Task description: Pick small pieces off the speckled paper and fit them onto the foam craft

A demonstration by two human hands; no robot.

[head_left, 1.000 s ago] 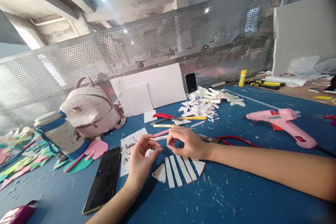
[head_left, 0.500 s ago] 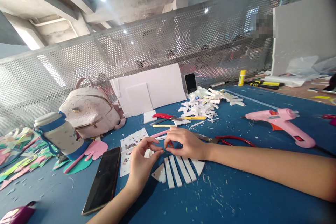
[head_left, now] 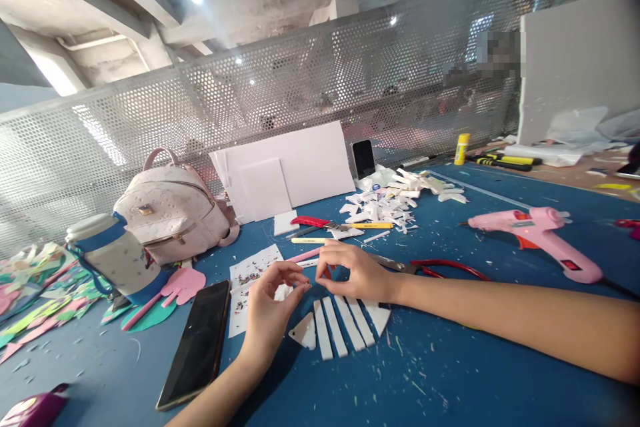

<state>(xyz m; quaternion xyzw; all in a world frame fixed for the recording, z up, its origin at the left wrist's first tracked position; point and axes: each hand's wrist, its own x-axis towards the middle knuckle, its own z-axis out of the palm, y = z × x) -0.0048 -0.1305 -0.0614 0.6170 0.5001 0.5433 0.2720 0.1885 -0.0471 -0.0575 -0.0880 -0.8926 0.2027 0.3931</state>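
Note:
My left hand (head_left: 274, 300) is closed in a pinch, thumb against fingertip, above the blue table; whatever sits in it is too small to name. A short gap to the right, my right hand (head_left: 350, 271) pinches thumb and forefinger together, also over something I cannot make out. Just below both hands lie several white foam strips (head_left: 334, 327) side by side, with a rounded triangular white piece (head_left: 304, 331) at their left end. Behind my left fingers, a small white crumpled lump (head_left: 283, 291) rests near a paper sheet (head_left: 241, 310) dotted with tiny dark bits.
A phone (head_left: 196, 343) lies left of my left hand. Red-handled scissors (head_left: 425, 267) sit behind my right wrist, a pink glue gun (head_left: 543, 240) farther right. White scraps (head_left: 385, 200), a pink backpack (head_left: 173, 207) and a bottle (head_left: 115, 257) stand behind.
My fingertips, nearly meeting before, are now slightly farther apart. My right hand has shifted a little to the right; the things on the table lie as before.

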